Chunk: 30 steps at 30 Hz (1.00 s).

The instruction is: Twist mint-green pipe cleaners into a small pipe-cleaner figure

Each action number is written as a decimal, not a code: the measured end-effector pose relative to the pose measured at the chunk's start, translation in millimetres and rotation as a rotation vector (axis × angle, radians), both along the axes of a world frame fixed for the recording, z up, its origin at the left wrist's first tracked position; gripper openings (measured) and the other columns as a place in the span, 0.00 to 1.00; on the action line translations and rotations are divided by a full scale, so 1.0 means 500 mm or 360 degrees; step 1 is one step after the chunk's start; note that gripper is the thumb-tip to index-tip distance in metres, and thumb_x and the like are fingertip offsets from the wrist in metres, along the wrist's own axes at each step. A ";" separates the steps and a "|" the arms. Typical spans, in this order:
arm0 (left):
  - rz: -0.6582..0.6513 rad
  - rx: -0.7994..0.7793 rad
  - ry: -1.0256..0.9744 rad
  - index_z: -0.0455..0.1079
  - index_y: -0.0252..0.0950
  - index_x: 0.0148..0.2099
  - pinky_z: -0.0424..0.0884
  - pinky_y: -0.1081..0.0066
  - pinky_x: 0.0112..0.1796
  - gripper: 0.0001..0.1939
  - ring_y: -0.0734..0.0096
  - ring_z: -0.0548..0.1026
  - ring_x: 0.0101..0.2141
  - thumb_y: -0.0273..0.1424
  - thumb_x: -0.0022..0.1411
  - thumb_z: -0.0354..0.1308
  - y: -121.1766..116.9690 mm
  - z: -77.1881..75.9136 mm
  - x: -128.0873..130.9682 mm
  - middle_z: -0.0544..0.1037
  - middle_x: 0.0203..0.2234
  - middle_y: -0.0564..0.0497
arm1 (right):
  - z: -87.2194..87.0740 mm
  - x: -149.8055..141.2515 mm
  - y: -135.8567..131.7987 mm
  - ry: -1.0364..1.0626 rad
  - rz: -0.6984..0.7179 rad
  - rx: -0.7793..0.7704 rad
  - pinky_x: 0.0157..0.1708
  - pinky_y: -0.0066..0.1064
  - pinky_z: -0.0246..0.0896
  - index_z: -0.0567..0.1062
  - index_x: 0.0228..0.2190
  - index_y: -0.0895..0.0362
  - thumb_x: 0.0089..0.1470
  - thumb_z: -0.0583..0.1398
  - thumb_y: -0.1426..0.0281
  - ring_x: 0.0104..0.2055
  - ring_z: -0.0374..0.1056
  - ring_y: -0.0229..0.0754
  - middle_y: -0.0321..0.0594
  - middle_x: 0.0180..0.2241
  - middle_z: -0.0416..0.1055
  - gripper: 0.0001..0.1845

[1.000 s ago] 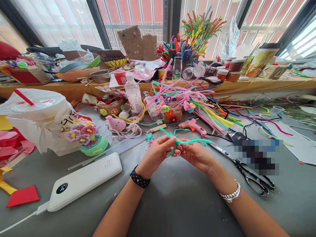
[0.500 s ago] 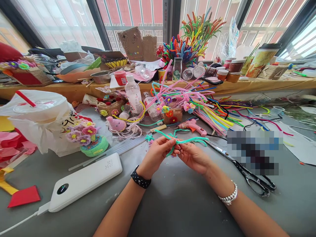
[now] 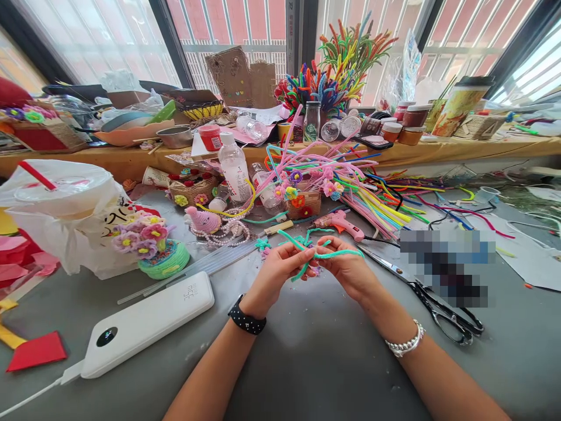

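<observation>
Several mint-green pipe cleaners [image 3: 337, 254] cross each other between my two hands, above the middle of the grey table. My left hand [image 3: 284, 262] pinches them near the crossing, with ends poking out up to the left and down below the fingers. Closed on the same pipe cleaners from the right is my right hand [image 3: 346, 266], its thumb and fingertips on the part that stretches rightward. Just behind the hands lie small turquoise and purple pipe-cleaner pieces [image 3: 263, 245]. The exact joint of the strands is hidden by my fingertips.
Beyond my right hand lie a pink glue gun [image 3: 339, 222] and black-handled scissors [image 3: 438, 307]. A white power bank [image 3: 149, 324] with its cable rests at left, near a mint-based flower pot [image 3: 164, 263]. A heap of loose pipe cleaners [image 3: 372, 204] spreads behind.
My right hand has shifted slightly up and right, and its fingers have moved along the pipe cleaners. The strands on the right now fan out differently. My left hand keeps its pinch.
</observation>
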<state>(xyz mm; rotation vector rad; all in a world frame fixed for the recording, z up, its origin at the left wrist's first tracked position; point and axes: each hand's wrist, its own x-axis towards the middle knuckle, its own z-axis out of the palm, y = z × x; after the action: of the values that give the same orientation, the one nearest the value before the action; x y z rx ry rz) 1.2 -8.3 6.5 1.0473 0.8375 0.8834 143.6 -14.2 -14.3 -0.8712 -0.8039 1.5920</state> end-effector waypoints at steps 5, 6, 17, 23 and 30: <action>0.0046 -0.0010 -0.0038 0.70 0.31 0.28 0.66 0.74 0.29 0.12 0.74 0.72 0.24 0.34 0.42 0.65 0.002 -0.003 0.001 0.74 0.23 0.52 | 0.003 0.004 0.002 -0.0061 -0.0072 0.0041 0.26 0.25 0.55 0.68 0.23 0.57 0.32 0.67 0.69 0.24 0.61 0.31 0.30 0.23 0.64 0.15; 0.0055 -0.0014 -0.0053 0.70 0.31 0.29 0.66 0.73 0.30 0.12 0.74 0.72 0.25 0.34 0.42 0.65 0.003 -0.004 0.000 0.74 0.23 0.52 | 0.003 0.005 0.002 -0.0076 -0.0066 0.0051 0.25 0.25 0.54 0.68 0.23 0.57 0.32 0.67 0.69 0.24 0.60 0.31 0.30 0.23 0.64 0.15; -0.0156 -0.0002 0.0160 0.71 0.31 0.27 0.64 0.75 0.27 0.12 0.75 0.70 0.22 0.36 0.42 0.64 0.007 -0.003 -0.014 0.72 0.20 0.53 | 0.010 0.005 -0.002 -0.0180 0.0001 0.0198 0.25 0.26 0.54 0.68 0.25 0.56 0.34 0.67 0.67 0.24 0.61 0.33 0.31 0.23 0.65 0.15; -0.0113 0.0100 0.0228 0.68 0.32 0.28 0.59 0.77 0.22 0.13 0.76 0.69 0.21 0.35 0.42 0.64 0.007 0.000 -0.008 0.71 0.19 0.54 | 0.005 0.004 0.000 -0.0258 -0.0094 0.0253 0.26 0.27 0.54 0.67 0.25 0.56 0.33 0.67 0.67 0.25 0.62 0.34 0.31 0.23 0.66 0.16; -0.0191 0.0060 0.0346 0.72 0.30 0.26 0.57 0.78 0.22 0.12 0.80 0.65 0.20 0.36 0.46 0.62 0.006 -0.001 -0.009 0.70 0.18 0.53 | 0.007 0.004 -0.002 -0.0306 -0.0145 0.0274 0.26 0.26 0.54 0.67 0.25 0.56 0.34 0.67 0.68 0.25 0.61 0.33 0.31 0.22 0.66 0.15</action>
<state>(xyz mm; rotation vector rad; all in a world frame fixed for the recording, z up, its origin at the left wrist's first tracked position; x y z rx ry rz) -3.3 -5.2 6.2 1.2290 0.9310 0.6940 145.8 -15.1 -10.7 -0.9311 -1.0075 1.3520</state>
